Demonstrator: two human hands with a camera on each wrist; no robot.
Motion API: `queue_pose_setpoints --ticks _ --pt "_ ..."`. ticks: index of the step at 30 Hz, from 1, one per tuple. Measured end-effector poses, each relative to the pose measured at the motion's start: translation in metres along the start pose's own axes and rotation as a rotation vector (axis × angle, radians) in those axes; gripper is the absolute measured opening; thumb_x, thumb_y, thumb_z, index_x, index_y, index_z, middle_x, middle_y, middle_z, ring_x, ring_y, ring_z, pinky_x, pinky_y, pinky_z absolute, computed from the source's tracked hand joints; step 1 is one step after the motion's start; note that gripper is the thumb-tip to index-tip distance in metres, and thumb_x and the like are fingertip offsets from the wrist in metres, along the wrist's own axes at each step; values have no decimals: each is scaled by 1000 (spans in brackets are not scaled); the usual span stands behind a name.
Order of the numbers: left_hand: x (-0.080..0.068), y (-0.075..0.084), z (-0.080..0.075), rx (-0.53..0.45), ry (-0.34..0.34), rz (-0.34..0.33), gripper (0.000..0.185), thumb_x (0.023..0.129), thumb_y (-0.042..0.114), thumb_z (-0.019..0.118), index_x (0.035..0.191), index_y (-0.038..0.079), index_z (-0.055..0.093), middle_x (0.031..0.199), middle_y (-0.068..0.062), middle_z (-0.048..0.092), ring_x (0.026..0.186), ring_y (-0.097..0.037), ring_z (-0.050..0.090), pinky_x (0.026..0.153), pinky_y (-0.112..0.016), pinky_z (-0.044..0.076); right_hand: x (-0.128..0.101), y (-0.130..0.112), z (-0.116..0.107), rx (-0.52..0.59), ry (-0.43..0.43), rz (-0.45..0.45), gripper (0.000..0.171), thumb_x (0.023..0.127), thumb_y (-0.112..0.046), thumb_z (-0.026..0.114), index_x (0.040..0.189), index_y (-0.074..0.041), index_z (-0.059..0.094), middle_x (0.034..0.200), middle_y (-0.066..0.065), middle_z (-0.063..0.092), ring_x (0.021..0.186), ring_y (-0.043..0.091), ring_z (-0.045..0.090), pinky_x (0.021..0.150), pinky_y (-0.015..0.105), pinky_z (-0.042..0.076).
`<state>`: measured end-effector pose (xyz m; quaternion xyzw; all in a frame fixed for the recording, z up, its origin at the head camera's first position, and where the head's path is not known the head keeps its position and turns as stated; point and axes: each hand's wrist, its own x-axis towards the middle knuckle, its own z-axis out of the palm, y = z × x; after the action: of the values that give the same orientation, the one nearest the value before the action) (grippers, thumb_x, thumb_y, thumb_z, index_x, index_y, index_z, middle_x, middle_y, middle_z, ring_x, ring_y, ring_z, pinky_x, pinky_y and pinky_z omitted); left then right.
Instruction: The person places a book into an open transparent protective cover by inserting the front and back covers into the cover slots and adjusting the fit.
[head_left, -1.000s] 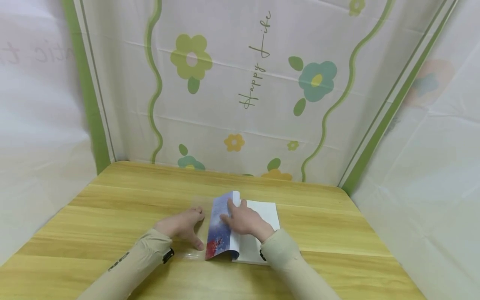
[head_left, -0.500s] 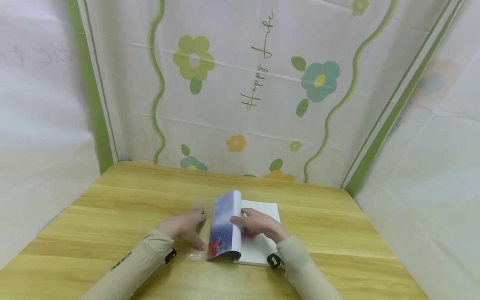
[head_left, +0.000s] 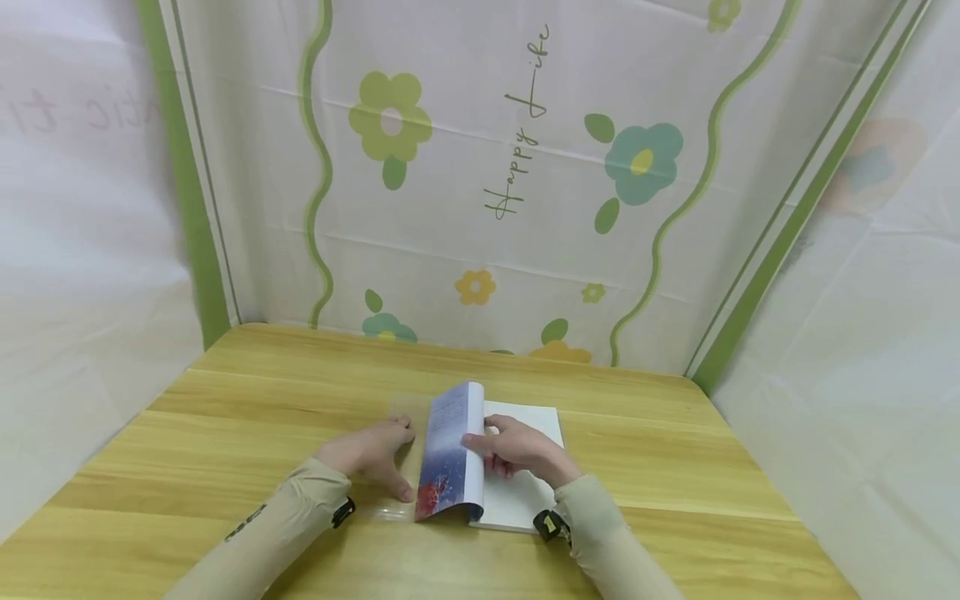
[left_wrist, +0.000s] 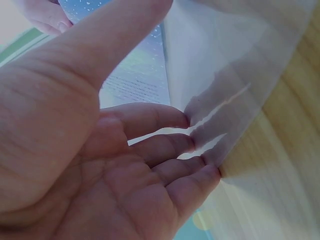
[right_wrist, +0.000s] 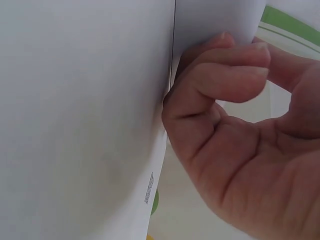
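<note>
In the head view a book lies with its white page (head_left: 528, 496) facing up. Its blue cover (head_left: 447, 446), with a red patch and a pale tree at the near corner, bends over to the left. My right hand (head_left: 517, 450) pinches the bent edge, thumb on top and fingers curled beneath; the right wrist view shows those curled fingers against the white sheet (right_wrist: 85, 120). My left hand (head_left: 371, 454) spreads over a clear plastic sheet (head_left: 392, 512) left of the cover. In the left wrist view its fingertips press on this clear sheet (left_wrist: 225, 55).
The book rests on a wood-grain table (head_left: 225, 433). Behind it hangs a white curtain (head_left: 450, 208) printed with flowers and "Happy Life". More white cloth (head_left: 847, 350) closes off both sides. Each wrist wears a black band (head_left: 550, 523).
My right hand has drawn back to the right from lying flat on the cover, and its fingers now curl round the bent edge. My left hand stays in place on the plastic.
</note>
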<state>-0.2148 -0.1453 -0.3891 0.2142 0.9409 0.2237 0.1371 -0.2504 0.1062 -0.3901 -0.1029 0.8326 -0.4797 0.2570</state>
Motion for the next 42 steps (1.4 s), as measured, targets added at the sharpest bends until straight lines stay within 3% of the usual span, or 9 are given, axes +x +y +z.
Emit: queue_pose_setpoints --ticks 8,16,31,42 --pt "0 2 1 -20 -2 -15 104 63 33 92 141 -11 41 152 -32 26 141 -45 22 115 -53 18 1 -1 1 -33 17 -1 52 91 -36 70 126 -2 51 64 6 55 49 12 46 41 22 35" --pt "0 3 0 -10 2 -1 103 62 33 93 140 -12 42 151 -32 27 140 -47 23 115 -54 19 -3 -2 -3 -58 -44 -20 43 91 -36 70 116 -4 57 69 9 61 54 17 54 47 26 45" --pt "-1 3 -1 -14 4 -5 105 62 32 93 140 -13 41 150 -33 27 140 -46 23 115 -53 20 -2 -4 0 -49 -23 1 41 90 -29 73 116 -3 56 67 9 59 52 15 52 44 24 42" --pt "0 2 0 -32 14 -4 105 60 30 94 140 -14 40 150 -35 26 140 -48 22 115 -55 19 -2 -4 2 -94 17 5 49 86 -32 76 121 -4 57 69 9 60 54 16 53 45 25 43"
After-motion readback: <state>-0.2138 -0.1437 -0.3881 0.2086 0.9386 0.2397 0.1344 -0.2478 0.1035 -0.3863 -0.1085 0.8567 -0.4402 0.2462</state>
